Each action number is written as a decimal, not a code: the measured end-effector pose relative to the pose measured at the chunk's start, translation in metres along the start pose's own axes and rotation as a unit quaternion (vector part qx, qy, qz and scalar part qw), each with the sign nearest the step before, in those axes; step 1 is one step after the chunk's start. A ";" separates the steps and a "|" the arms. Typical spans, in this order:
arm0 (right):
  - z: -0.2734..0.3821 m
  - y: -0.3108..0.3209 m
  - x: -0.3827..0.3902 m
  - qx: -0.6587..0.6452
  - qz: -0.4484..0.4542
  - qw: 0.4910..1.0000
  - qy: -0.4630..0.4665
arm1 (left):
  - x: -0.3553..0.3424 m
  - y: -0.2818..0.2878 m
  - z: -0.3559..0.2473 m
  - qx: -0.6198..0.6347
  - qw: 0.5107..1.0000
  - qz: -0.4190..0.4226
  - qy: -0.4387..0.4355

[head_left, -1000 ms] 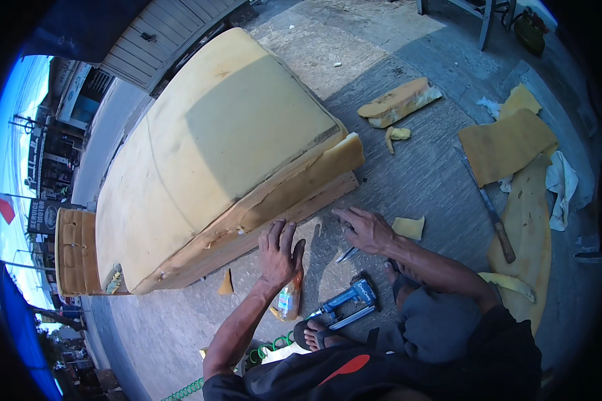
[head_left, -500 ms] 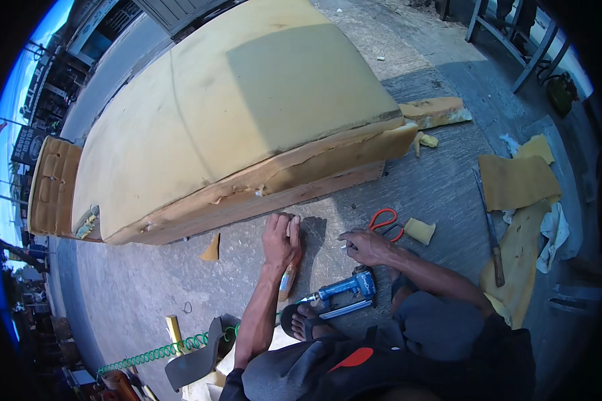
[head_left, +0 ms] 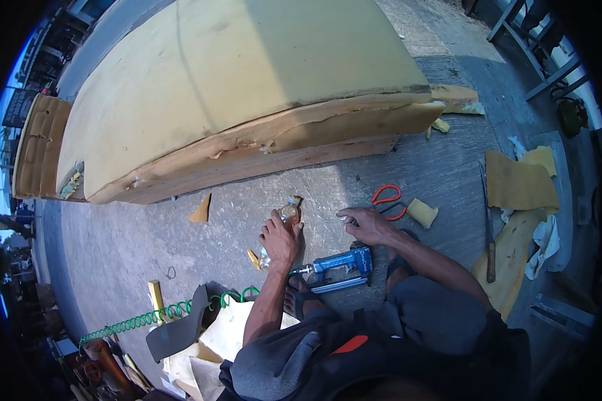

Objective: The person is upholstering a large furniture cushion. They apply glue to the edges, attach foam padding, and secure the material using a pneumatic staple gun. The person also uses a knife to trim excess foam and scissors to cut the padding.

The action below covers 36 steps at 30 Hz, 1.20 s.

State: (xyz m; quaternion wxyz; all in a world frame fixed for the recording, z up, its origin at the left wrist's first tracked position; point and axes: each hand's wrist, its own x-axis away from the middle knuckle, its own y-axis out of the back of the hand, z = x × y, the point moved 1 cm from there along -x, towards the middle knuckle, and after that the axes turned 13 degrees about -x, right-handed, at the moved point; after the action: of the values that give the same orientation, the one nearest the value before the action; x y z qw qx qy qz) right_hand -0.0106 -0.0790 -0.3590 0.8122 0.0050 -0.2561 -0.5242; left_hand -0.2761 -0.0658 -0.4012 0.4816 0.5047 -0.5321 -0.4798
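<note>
My left hand [head_left: 281, 242] is wrapped round the middle of a clear plastic bottle [head_left: 289, 212] lying on the ground, its neck end pointing away from me. Amber-coloured contents show through the bottle's upper part; my palm hides the rest. To the right, my right hand [head_left: 369, 226] is closed, with a small whitish thing [head_left: 343, 217] between thumb and forefinger, too small to name. Just beyond that hand lie red-handled scissors [head_left: 389, 198]. Between my feet and the hands rests a blue air stapler [head_left: 341, 264].
A large foam-covered seat base [head_left: 247, 87] stands ahead. Foam scraps [head_left: 522, 180], a long knife [head_left: 490, 247] and a small foam piece [head_left: 423, 213] lie at the right. A coiled green air hose [head_left: 140, 321] runs left past a dark curved panel [head_left: 180, 331].
My left hand has drawn back along the bottle, baring its neck end. My right hand keeps its closed pose near the scissors. The whole view has shifted slightly.
</note>
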 end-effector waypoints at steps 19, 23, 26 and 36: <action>0.001 -0.016 -0.011 -0.302 -0.096 0.949 -0.004 | 0.016 0.035 -0.049 0.169 0.977 0.057 -0.114; 0.019 -0.007 -0.001 -0.189 -0.094 0.977 0.038 | 0.012 0.032 -0.053 0.163 0.981 0.049 -0.089; 0.057 0.018 0.015 -0.140 0.056 0.988 0.045 | -0.008 0.025 -0.051 0.114 0.989 0.079 -0.046; 0.135 0.125 0.047 -0.474 -0.184 0.820 0.262 | -0.106 0.151 -0.130 0.340 0.884 0.276 -0.161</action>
State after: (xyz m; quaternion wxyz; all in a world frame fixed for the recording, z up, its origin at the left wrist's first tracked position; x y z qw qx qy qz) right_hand 0.0532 -0.0275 -0.1877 0.6388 -0.1968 0.2522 -0.6997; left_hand -0.1551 0.0414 -0.2438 0.3011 0.3864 -0.8505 -0.1915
